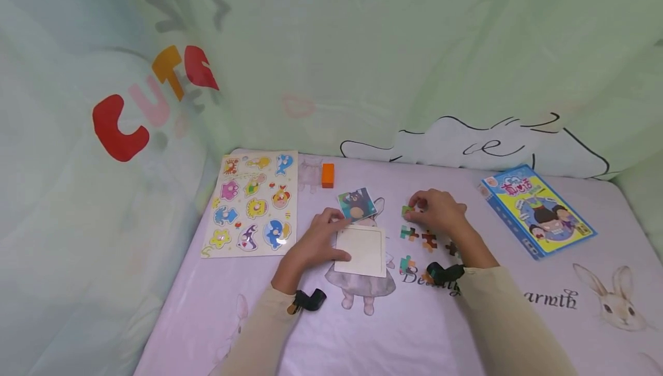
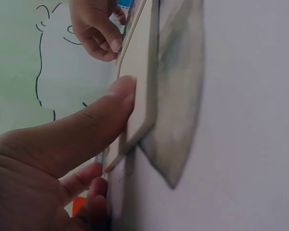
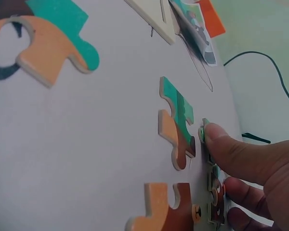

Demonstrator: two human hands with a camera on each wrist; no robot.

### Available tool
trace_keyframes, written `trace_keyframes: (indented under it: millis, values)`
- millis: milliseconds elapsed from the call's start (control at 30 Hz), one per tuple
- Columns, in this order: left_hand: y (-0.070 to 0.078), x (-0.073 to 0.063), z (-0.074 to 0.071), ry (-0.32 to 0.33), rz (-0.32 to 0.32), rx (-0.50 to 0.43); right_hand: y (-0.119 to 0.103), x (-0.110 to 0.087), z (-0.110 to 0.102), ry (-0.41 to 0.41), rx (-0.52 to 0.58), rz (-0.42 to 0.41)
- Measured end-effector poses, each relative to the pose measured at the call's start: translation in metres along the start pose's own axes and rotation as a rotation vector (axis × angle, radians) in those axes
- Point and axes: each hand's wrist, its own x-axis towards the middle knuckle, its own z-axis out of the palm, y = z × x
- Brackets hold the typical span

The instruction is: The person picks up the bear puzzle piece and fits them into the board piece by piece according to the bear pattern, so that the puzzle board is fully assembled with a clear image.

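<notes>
A pale wooden puzzle board [image 1: 361,252], with a bare recessed face, lies in the middle. My left hand [image 1: 320,239] grips it at its left side, the thumb on its face and the fingers round the far corner. Farther right, my right hand [image 1: 440,210] pinches a green jigsaw piece [image 1: 406,211] with curled fingers; in the right wrist view the thumb presses on that piece [image 3: 202,131]. Several loose pieces lie nearer me, among them a teal-and-orange piece [image 1: 407,264] and a brown piece [image 1: 429,241]. Behind the board lies a bear picture card [image 1: 357,204].
At the left lies a knobbed sea-animal puzzle board [image 1: 257,209]. An orange block [image 1: 328,175] stands at the back, near the hanging curtain [image 1: 331,65]. On the right is a blue-and-yellow box [image 1: 538,212]. A printed cloth [image 1: 393,335] covers the surface.
</notes>
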Motion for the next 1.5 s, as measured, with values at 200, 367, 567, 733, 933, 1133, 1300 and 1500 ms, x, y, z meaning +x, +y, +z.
trace_keyframes:
  millis: [200, 367, 567, 733, 933, 1133, 1300, 1500]
  values:
    - [0.007, 0.003, -0.008, -0.061, -0.008, 0.073, 0.000, -0.001, -0.002, -0.002, 0.012, 0.005]
    - [0.008, 0.007, -0.011, -0.117, 0.009, 0.113, 0.002, 0.000, 0.001, 0.002, 0.015, 0.008]
    - [0.002, 0.015, -0.014, -0.168, -0.009, 0.081, 0.002, -0.001, 0.003, 0.002, 0.025, 0.007]
    - [0.003, 0.022, -0.021, -0.189, -0.018, 0.040, -0.001, -0.003, 0.003, 0.048, 0.032, -0.010]
    - [0.005, 0.028, -0.025, -0.206, -0.027, 0.008, -0.008, -0.012, 0.004, 0.132, 0.062, -0.050]
    - [0.007, 0.034, -0.024, -0.226, -0.058, 0.033, -0.018, -0.026, 0.003, 0.193, 0.149, -0.067]
    - [0.012, 0.038, -0.026, -0.253, -0.086, 0.056, -0.035, -0.037, 0.005, 0.169, 0.245, -0.087]
    - [0.010, 0.039, -0.026, -0.226, -0.059, 0.037, -0.054, -0.044, 0.020, 0.101, 0.372, -0.114]
